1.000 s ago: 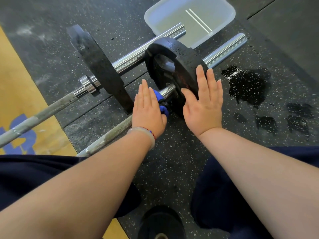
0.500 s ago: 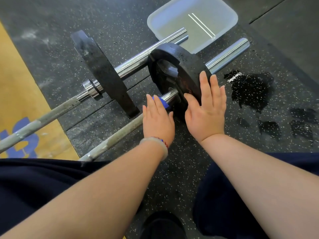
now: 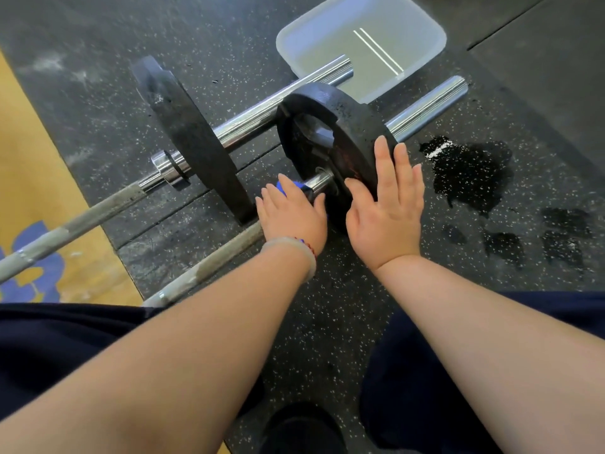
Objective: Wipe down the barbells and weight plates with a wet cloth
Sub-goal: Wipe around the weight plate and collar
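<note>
Darkening the speckled rubber floor (image 3: pixel 327 306), wet patches (image 3: pixel 471 172) spread beside the weight plate (image 3: pixel 353 126).

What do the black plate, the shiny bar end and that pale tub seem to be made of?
Weight plate: likely cast iron, matte black coating, rough and scuffed, with reddish patches that could be rust. Barbell sleeve: polished steel or chrome plating, judging by bright mirror-like streaks. Tub: probably translucent plastic, milky walls and rounded corners.

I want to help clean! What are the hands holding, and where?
The left hand grips a blue cloth around the near barbell, beside the plate. The right hand holds nothing, resting flat on it.
</note>
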A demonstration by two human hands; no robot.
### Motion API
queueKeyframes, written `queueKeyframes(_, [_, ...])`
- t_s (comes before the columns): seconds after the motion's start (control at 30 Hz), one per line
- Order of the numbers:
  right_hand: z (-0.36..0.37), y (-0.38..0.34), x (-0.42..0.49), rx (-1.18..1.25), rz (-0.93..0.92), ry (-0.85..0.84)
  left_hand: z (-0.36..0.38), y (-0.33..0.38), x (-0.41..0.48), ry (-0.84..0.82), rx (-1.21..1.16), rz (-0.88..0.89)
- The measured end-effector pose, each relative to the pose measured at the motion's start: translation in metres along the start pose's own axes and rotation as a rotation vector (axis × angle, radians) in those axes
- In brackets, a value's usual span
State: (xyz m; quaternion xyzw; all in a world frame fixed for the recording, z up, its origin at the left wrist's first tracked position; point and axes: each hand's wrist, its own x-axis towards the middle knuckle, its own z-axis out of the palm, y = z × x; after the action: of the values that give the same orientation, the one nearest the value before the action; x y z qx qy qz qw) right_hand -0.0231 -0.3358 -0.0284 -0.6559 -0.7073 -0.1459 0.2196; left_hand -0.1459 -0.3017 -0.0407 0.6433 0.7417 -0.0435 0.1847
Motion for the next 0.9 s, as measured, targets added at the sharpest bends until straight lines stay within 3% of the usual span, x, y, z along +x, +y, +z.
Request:
queueKeyframes(0.17, [-0.001, 0.0, 0.001, 0.007, -0.012, -0.02, -0.014, -0.001, 0.02, -0.057, -0.18, -0.081])
queueKeyframes(0.33, [0.001, 0.0, 0.0, 0.003, 0.003, -0.008, 0.0, 0.0, 0.002, 0.028, 0.021, 0.006])
queueKeyframes(0.53, [-0.002, -0.001, 0.002, 0.005, -0.008, -0.021, -0.015, -0.001, 0.015, 0.006, -0.145, 0.004])
queueKeyframes(0.7, [0.0, 0.0, 0.0, -0.01, -0.008, -0.023, 0.023, -0.017, -0.018, 0.129, 0.138, 0.248])
queueKeyframes(0.9, [-0.001, 0.001, 0.002, -0.002, -0.022, -0.017, 0.029, -0.024, -0.015, 0.169, 0.291, 0.273])
